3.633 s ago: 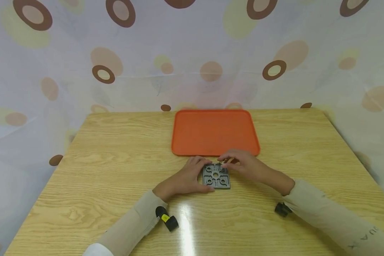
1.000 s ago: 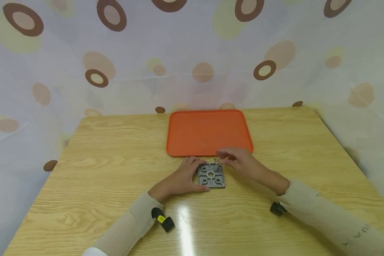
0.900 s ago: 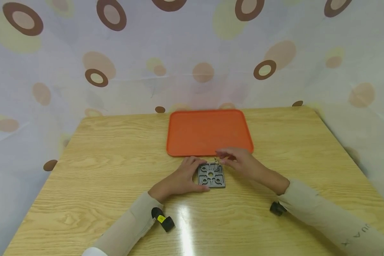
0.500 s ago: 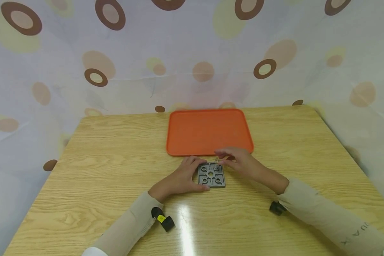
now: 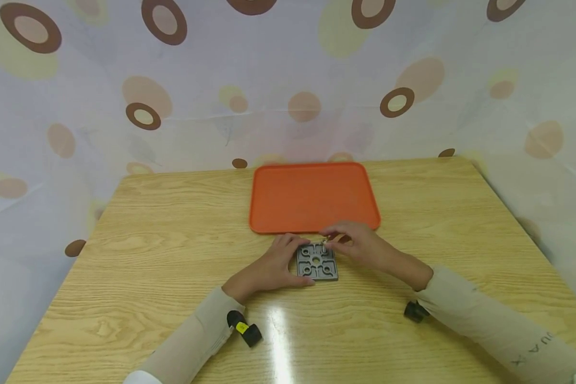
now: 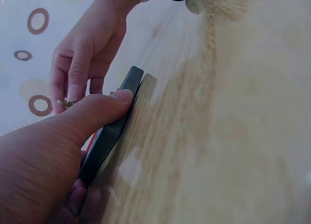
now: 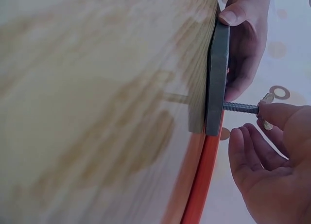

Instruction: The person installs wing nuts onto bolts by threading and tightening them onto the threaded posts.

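Note:
A square grey metal plate [image 5: 316, 262], ribbed and with round holes, rests on the wooden table. My left hand [image 5: 270, 265] grips it from the left, thumb at the near edge and fingers at the far edge. From the plate's far right corner a silver threaded bolt [image 7: 240, 107] stands up. On its outer end is a small brass-coloured wing nut [image 7: 267, 124], which my right hand [image 5: 357, 246] pinches between thumb and finger. In the left wrist view my left thumb lies on the plate's dark edge [image 6: 111, 131].
An orange tray [image 5: 314, 198] lies just behind the plate and hands. A spotted cloth [image 5: 278, 80] hangs behind and at both sides of the wooden table [image 5: 182, 224]. Black cameras [image 5: 245, 328] are strapped to both wrists.
My right fingers have shifted slightly left and closed over the wing nut, which showed more openly a second ago. My left hand and the plate have stayed together in place.

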Tool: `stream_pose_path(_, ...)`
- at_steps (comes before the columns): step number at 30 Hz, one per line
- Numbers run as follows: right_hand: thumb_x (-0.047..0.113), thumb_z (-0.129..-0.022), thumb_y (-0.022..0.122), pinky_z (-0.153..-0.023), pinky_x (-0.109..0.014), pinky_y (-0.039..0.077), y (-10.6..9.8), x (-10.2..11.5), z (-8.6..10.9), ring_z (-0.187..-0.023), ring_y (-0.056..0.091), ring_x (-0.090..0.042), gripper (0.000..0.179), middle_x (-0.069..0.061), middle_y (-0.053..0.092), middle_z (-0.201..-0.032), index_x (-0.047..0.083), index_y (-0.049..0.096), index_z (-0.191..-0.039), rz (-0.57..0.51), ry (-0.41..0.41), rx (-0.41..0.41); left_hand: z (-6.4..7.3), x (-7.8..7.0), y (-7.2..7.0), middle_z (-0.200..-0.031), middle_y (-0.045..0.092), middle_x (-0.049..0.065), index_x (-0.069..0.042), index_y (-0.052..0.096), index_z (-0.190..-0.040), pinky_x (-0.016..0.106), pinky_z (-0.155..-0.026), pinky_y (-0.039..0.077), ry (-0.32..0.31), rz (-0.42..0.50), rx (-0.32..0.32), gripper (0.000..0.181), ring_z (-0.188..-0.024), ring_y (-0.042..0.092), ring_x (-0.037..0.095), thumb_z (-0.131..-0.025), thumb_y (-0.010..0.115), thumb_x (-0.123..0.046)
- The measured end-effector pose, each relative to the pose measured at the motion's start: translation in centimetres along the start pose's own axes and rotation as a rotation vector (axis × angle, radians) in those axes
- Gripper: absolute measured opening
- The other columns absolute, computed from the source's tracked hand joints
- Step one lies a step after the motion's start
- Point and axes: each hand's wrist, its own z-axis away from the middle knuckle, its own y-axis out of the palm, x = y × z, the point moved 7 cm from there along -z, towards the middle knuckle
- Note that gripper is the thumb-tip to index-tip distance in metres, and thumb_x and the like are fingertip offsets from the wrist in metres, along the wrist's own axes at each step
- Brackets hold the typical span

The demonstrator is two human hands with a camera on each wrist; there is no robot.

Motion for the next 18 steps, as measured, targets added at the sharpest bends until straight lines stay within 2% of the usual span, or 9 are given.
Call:
stream_pose_path(11,0.018,-0.090,0.063,-0.076,-0.027,0.050,0.45,-0.34,-0.17,-0.090,0.060,-0.014,0.018,0.001,0.062,-0.102,0.010,0.065,-0.105,0.013,0.014,0.010,0.00,-0.08,0.03,-0.127,0.037,-0.002,-0.016,0.036,-0.139,0.035,-0.095,0.034,0.007,0.009,0.007,0.087,-0.115,0.030,0.014,-0.072,0.067,-0.062)
stream_pose_path(18,0.021,-0.090,0.062,-0.077,-0.030,0.049,0.47,-0.11,-0.13,-0.090,0.060,-0.015,0.021,0.000,0.062,-0.102,0.008,0.064,-0.106,0.023,0.057,0.004,-0.04,-0.08,-0.01,-0.128,0.037,-0.002,-0.016,0.036,-0.139,0.035,-0.096,0.034,0.000,-0.001,0.004,0.087,-0.116,0.030,0.014,-0.072,0.067,-0.062)
